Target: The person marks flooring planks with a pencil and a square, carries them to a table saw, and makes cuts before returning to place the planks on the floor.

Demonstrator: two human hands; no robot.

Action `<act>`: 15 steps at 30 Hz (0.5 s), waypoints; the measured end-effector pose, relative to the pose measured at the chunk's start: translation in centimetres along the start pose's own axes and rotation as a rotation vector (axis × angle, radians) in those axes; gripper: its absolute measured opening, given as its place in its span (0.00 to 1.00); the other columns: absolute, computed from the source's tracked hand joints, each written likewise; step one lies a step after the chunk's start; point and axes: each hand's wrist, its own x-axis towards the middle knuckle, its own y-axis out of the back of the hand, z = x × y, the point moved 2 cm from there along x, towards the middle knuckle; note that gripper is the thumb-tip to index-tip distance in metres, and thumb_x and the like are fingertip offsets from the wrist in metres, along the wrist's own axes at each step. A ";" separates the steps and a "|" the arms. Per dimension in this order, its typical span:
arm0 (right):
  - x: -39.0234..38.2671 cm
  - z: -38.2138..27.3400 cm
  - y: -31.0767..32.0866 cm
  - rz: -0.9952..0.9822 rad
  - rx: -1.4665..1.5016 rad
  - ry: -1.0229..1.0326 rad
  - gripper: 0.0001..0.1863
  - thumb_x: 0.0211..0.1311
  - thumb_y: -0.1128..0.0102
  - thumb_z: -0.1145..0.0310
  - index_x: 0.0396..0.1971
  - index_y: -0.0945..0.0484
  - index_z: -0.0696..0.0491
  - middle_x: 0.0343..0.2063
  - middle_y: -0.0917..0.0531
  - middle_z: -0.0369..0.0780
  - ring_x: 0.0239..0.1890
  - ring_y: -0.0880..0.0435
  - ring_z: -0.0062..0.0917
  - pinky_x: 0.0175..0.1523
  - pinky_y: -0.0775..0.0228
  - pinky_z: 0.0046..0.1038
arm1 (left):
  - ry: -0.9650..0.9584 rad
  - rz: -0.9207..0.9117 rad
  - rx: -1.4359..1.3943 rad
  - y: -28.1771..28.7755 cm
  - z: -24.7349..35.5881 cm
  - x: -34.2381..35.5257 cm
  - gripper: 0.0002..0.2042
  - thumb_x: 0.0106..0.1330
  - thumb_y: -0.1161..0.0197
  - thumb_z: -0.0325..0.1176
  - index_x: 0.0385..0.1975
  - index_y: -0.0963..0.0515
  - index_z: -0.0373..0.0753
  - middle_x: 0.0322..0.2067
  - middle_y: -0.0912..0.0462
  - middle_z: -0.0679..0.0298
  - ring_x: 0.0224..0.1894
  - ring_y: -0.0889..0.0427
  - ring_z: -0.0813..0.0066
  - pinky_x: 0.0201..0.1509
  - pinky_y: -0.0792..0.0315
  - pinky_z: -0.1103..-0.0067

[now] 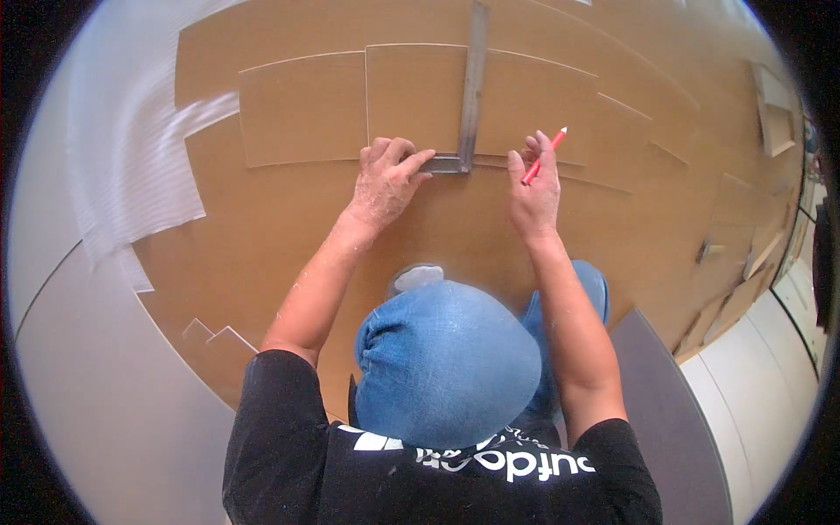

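My left hand [387,184] is closed on the short stock of a metal try square [473,83], its thumb and fingers at the stock's left end. The square's long blade points away from me across a brown board [416,101]. The stock lies along the board's near edge. To the right, my right hand [536,188] holds a red pencil [544,156] between thumb and fingers, its pale tip pointing up and to the right. The pencil is apart from the board and the square. More brown board [542,101] extends to the right of the blade.
Brown sheets [297,219] cover the floor around me. Crumpled translucent plastic sheeting [131,175] lies at the left. A shallow box-like frame [774,109] stands at the far right, and a small block [710,252] sits nearer. My jeans-covered knee [446,363] is close below my hands.
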 end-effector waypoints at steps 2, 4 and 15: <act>-0.9 1.2 0.8 0.005 -0.002 -0.024 0.31 0.67 0.36 0.61 0.66 0.36 0.57 0.56 0.22 0.51 0.57 0.20 0.40 0.60 0.27 0.38 | 0.018 0.020 -0.047 -0.4 -0.2 0.3 0.18 0.53 0.24 0.36 0.46 0.16 0.50 0.42 0.23 0.67 0.47 0.25 0.64 0.53 0.31 0.67; -1.8 1.9 1.3 0.008 -0.016 -0.021 0.31 0.68 0.36 0.61 0.66 0.35 0.57 0.56 0.21 0.50 0.56 0.20 0.40 0.60 0.27 0.38 | 0.038 0.041 -0.090 -0.5 -0.3 0.3 0.18 0.51 0.24 0.36 0.44 0.16 0.49 0.41 0.23 0.66 0.47 0.25 0.63 0.54 0.31 0.67; -3.5 0.9 1.1 -0.029 0.028 0.028 0.29 0.68 0.37 0.63 0.65 0.34 0.56 0.54 0.20 0.47 0.55 0.18 0.37 0.60 0.26 0.37 | 0.036 0.095 -0.129 -0.3 -0.5 0.6 0.16 0.48 0.23 0.34 0.39 0.15 0.48 0.38 0.23 0.67 0.45 0.25 0.65 0.51 0.29 0.69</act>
